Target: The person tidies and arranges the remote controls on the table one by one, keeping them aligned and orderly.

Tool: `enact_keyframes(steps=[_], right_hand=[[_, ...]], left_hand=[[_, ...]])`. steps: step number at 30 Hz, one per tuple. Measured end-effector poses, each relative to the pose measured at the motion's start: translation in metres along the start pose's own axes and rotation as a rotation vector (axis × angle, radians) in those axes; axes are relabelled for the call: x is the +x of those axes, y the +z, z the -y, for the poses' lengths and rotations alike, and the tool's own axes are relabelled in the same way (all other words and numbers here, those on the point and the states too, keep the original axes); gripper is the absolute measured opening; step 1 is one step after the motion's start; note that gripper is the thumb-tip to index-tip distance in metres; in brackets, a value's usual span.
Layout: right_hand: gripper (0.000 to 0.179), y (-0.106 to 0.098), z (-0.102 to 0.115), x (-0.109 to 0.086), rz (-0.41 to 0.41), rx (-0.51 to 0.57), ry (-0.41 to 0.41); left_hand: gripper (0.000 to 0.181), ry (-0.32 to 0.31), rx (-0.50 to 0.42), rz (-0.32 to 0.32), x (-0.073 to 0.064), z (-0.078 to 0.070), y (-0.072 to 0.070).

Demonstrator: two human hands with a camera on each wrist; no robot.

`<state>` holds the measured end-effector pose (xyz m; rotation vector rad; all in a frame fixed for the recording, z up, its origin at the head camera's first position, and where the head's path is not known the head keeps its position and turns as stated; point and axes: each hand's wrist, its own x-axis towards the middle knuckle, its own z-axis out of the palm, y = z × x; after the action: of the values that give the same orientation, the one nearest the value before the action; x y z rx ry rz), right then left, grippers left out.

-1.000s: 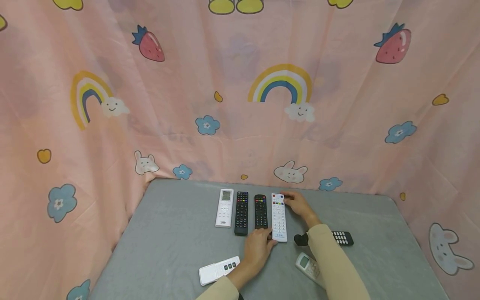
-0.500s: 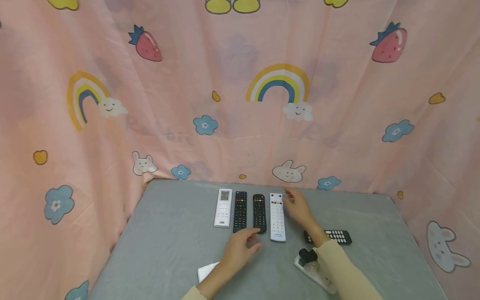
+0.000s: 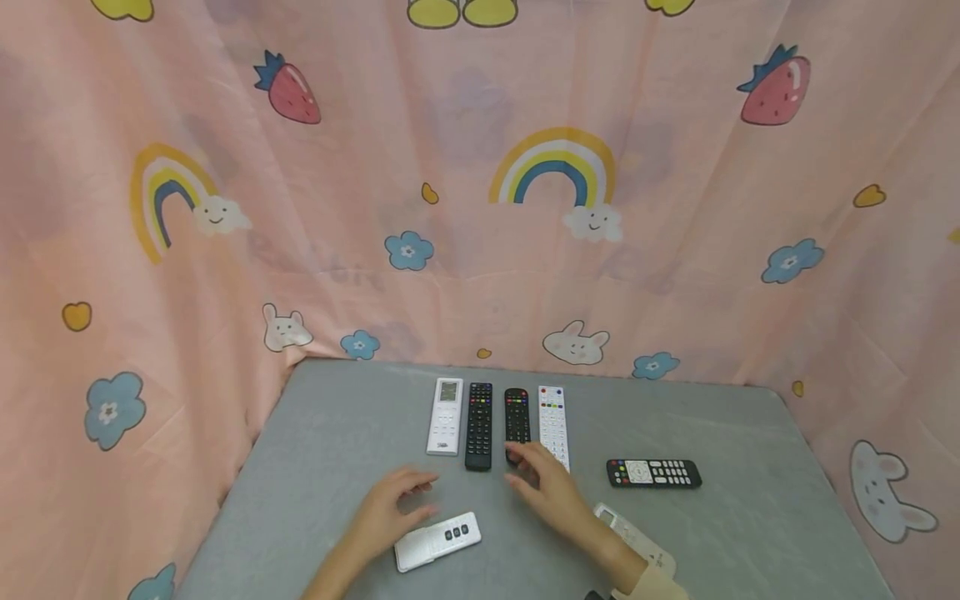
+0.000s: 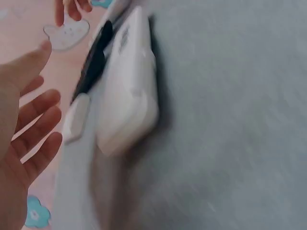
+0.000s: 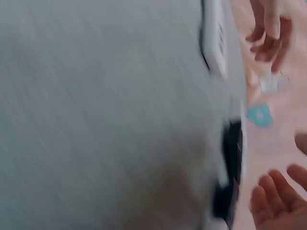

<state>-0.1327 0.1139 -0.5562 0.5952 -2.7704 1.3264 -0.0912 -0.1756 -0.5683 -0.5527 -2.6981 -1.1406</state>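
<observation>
Both hands are raised over the grey table with fingers loosely bent and holding nothing. The left hand (image 3: pixel 384 515) hovers by a white remote control (image 3: pixel 437 542) with a few dark buttons, large and blurred in the left wrist view. My right hand (image 3: pixel 553 493) hangs in front of a short black remote control (image 3: pixel 517 417) and a white remote control with coloured buttons (image 3: pixel 552 417), hiding their lower ends. These two stand in a row with a longer black remote control (image 3: pixel 478 427) and a white remote control with a screen (image 3: pixel 446 417).
Right of the row, a black remote control with white buttons (image 3: pixel 653 473) lies crosswise. Nearer, a pale remote control (image 3: pixel 647 546) lies slanted, partly behind the right forearm. A pink patterned curtain (image 3: pixel 480 283) rises along the table's (image 3: pixel 337 442) back and sides.
The left hand has left the row and drawn back to the left. The right hand has come off the white remote's top end and moved nearer and left.
</observation>
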Motion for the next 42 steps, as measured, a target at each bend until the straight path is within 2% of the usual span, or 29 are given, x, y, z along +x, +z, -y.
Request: enact_keyframes(steps=[4,6,8,11,15,20,26,35,42], right_hand=[[0.059,0.021,0.000,-0.016,0.200,-0.050,-0.020],[0.061,0.030,-0.001,-0.021,0.229,-0.114,-0.062],[0.062,0.036,-0.001,-0.024,0.244,-0.165,-0.102],[0.061,0.043,0.000,-0.026,0.239,-0.221,-0.144],[0.059,0.049,-0.002,-0.027,0.226,-0.249,-0.163],[0.053,0.054,-0.005,-0.028,0.199,-0.253,-0.178],[0.050,0.058,-0.005,-0.028,0.145,-0.260,-0.202],[0.048,0.053,-0.002,-0.027,0.159,-0.251,-0.207],[0.046,0.040,-0.001,-0.026,0.223,-0.153,-0.157]], left_hand=[[0.051,0.122,0.050,-0.001,-0.017,0.019,-0.002],[0.053,0.159,0.073,-0.010,-0.024,0.026,-0.002],[0.056,0.145,0.076,0.001,-0.031,0.030,-0.002],[0.060,0.076,0.076,0.043,-0.038,0.033,-0.004],[0.065,0.008,0.087,0.107,-0.044,0.034,-0.008],[0.069,0.040,0.123,0.154,-0.048,0.034,-0.012],[0.067,0.013,0.148,0.219,-0.050,0.032,-0.014],[0.063,-0.014,0.126,0.215,-0.050,0.029,-0.014],[0.062,-0.014,0.115,0.195,-0.048,0.026,-0.012]])
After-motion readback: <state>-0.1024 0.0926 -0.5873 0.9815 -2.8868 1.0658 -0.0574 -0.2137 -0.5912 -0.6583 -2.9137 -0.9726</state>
